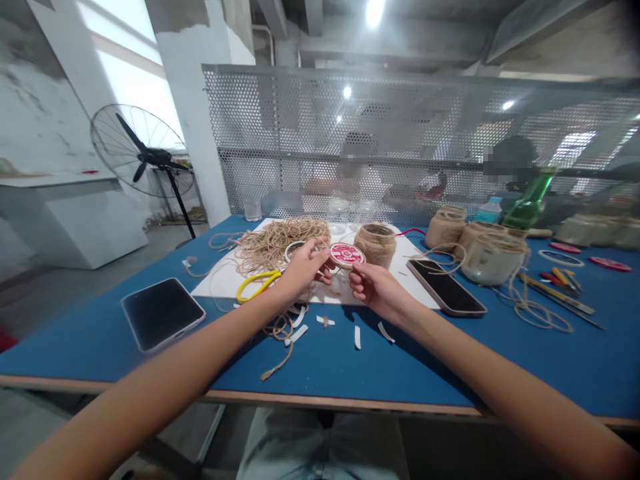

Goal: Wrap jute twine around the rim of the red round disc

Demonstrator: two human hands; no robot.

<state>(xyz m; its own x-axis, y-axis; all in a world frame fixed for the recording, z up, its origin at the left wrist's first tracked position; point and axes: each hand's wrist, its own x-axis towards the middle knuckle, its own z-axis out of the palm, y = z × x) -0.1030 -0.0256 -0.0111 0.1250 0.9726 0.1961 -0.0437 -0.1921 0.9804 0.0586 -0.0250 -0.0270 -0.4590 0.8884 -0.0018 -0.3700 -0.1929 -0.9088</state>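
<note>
A flat round roll with a red-and-white printed face (347, 255), which looks like a tape roll, is held up above the table's middle. My left hand (311, 263) pinches its left edge, fingers closed. On its lower right edge, the thumb and curled fingers of my right hand (373, 283) grip it. Just behind the roll stands a jar wrapped in twine (381, 247). A heap of loose jute twine (273, 243) lies beyond my left hand, with a white ring (290, 251) partly hidden by that hand. Yellow-handled scissors (256, 287) lie beside my left forearm.
White paper strips (357, 337) lie near the front of the blue table (400, 373). A tablet (163, 313) is at left, a phone (447, 287) at right. Wrapped jars (493, 257), a green bottle (530, 203) and pens (557, 293) stand or lie farther right. Behind rises a perforated metal screen (300, 120).
</note>
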